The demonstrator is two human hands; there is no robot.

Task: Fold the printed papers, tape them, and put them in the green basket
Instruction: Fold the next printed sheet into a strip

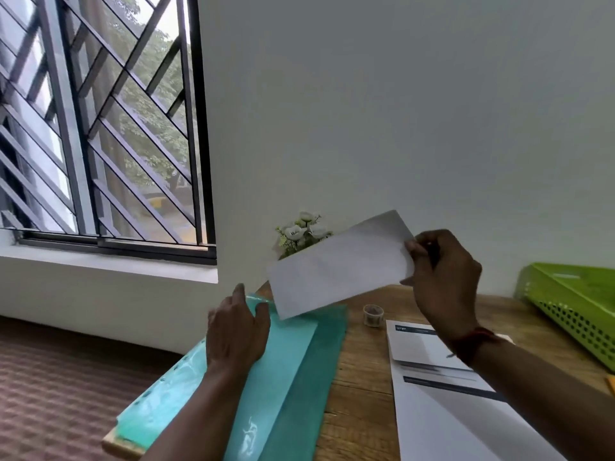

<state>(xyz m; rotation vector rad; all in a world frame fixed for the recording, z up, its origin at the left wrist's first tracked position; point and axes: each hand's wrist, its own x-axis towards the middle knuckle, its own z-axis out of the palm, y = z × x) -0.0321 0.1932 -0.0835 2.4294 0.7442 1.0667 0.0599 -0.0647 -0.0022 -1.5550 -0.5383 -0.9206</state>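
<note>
The right grip point(442, 277) pinches one end of a folded paper point(339, 264) above the desk point(362, 361), left of the green basket point(579, 304). The left grip point(236, 331) rests on a teal folder point(293, 377); clasping or not, unclear. Held by one end, the fold may spring open.

Soft daylight from the window point(100, 128) (edges bowed, slightly blurred)

The left grip point(236, 331) is lying palm down, fingers stretched forward. The right grip point(442, 277) is hovering higher, thumb and fingers pinching the end of a folded white paper sheet point(339, 264).
</note>
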